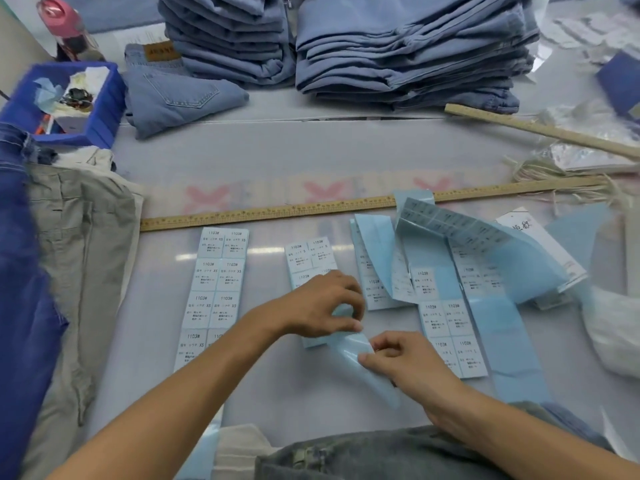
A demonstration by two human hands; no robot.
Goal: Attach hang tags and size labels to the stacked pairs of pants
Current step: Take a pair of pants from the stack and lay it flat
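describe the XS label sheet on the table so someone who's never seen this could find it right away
Find the long wooden ruler lying across the table's middle. Just below its left end lies the XS sheet, a pale blue strip of labels two wide, running toward the person. It is the leftmost sheet, flat and apart from the others, with XS printed on each label.

two bare forearms entering from 6 o'clock, no sleeves in view, left hand (320,306) and right hand (403,362) bare, no rings, watch or gloves visible, short nails, faded grey-blue denim garment (363,455) at 6 o'clock, apparently worn
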